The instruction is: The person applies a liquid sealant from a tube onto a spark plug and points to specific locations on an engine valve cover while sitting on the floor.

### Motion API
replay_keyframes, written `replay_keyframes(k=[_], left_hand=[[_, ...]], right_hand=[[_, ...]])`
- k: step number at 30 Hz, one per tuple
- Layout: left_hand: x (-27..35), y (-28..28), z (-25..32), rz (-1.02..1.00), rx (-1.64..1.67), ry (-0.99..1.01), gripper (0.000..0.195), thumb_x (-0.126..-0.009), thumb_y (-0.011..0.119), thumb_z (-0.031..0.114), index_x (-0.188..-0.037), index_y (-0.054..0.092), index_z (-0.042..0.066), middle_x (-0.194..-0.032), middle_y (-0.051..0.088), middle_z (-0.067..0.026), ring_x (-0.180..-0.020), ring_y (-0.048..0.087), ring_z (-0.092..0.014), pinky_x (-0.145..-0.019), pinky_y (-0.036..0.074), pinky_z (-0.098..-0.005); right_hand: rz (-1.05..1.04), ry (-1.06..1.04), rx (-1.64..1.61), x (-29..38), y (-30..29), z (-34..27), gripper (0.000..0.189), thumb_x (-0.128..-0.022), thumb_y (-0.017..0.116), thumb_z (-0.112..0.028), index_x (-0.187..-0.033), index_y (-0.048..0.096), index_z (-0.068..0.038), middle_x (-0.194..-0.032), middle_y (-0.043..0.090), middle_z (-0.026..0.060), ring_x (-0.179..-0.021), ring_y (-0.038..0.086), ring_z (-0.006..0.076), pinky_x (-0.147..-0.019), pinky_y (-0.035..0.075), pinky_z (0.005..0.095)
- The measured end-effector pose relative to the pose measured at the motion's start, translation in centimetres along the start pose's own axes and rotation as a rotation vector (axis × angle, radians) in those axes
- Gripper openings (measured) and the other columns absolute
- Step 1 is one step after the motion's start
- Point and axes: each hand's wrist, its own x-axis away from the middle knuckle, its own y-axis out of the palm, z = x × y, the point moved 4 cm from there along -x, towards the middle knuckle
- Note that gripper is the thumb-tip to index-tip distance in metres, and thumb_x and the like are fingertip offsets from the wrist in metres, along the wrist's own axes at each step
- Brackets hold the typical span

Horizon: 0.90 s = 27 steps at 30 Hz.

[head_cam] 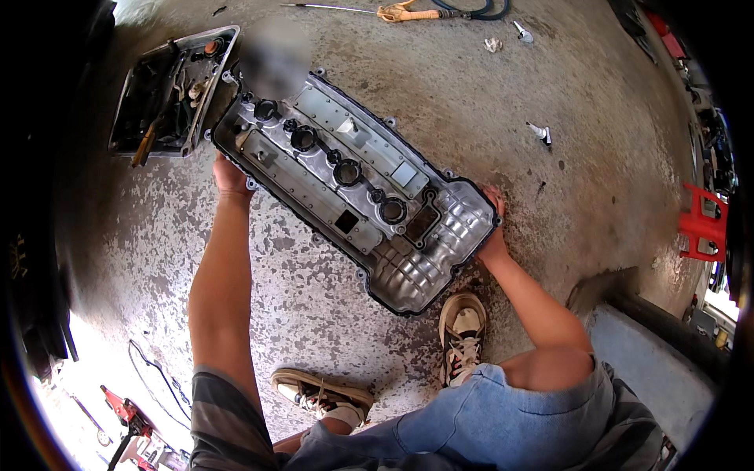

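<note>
An aluminium engine valve cover [321, 150] is held up before me, its inner side facing the camera. A black rubber gasket [306, 226] runs along its rim, and several black-sealed round holes line its middle. My left hand [231, 175] grips the left end from beneath, its fingers mostly hidden by the cover. My right hand [493, 238] holds the opposite end, with some fingers showing past the edge. A blurred round patch hides part of the cover's upper left edge.
At upper left a metal tray [197, 126] holds several hand tools. An orange air blow gun [406, 12] with blue hose and two small tubes, one white [523, 32], one white-and-black [539, 134], lie on the floor. A red plastic stool [704, 224] stands right; a red floor jack [125, 409] lower left.
</note>
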Motion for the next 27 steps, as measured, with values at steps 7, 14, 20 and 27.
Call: replay_keyframes(k=[7,14,20,27], left_hand=[[-0.3,0.7,-0.2,0.015,-0.104,0.075,0.039,-0.091,0.043,0.039,-0.109,0.058,0.008,-0.099,0.063,-0.0106,-0.087,0.061,-0.027,-0.076,0.052,-0.0412],[6.1,3.1,0.7,0.112,0.117,-0.003,0.035,-0.093,0.043,0.037,-0.101,0.059,0.007,-0.093,0.064,-0.0095,-0.085,0.061,-0.025,-0.076,0.052,-0.0408],[19.4,6.9,8.4,-0.003,0.222,0.160,0.042,-0.088,0.053,0.044,-0.108,0.059,0.008,-0.100,0.065,-0.0074,-0.088,0.063,-0.026,-0.079,0.053,-0.0404],[41.1,14.3,18.6,-0.131,0.378,0.328,0.047,-0.093,0.041,0.042,-0.123,0.052,0.007,-0.120,0.057,-0.0092,-0.106,0.056,-0.027,-0.091,0.047,-0.0408]], right_hand=[[0.070,-0.001,-0.157,-0.7,-0.8,-0.7,0.073,-0.066,0.076,-0.029,-0.123,0.043,0.003,-0.124,0.046,0.0191,-0.122,0.037,0.0346,-0.102,0.030,0.0442],[0.088,0.863,-1.128,-1.3,-7.7,-3.6,0.051,-0.095,0.036,-0.042,-0.128,0.045,-0.005,-0.125,0.052,0.0121,-0.111,0.052,0.0255,-0.098,0.039,0.0409],[-0.423,0.321,-0.587,-8.6,-26.5,-21.2,0.045,-0.087,0.047,-0.015,-0.129,0.042,-0.002,-0.129,0.048,0.0118,-0.117,0.048,0.0226,-0.101,0.037,0.0369],[-0.694,-0.169,-0.552,-4.4,-48.0,-46.8,0.044,-0.080,0.048,-0.016,-0.119,0.047,0.004,-0.107,0.059,0.0096,-0.091,0.060,0.0181,-0.076,0.050,0.0297]])
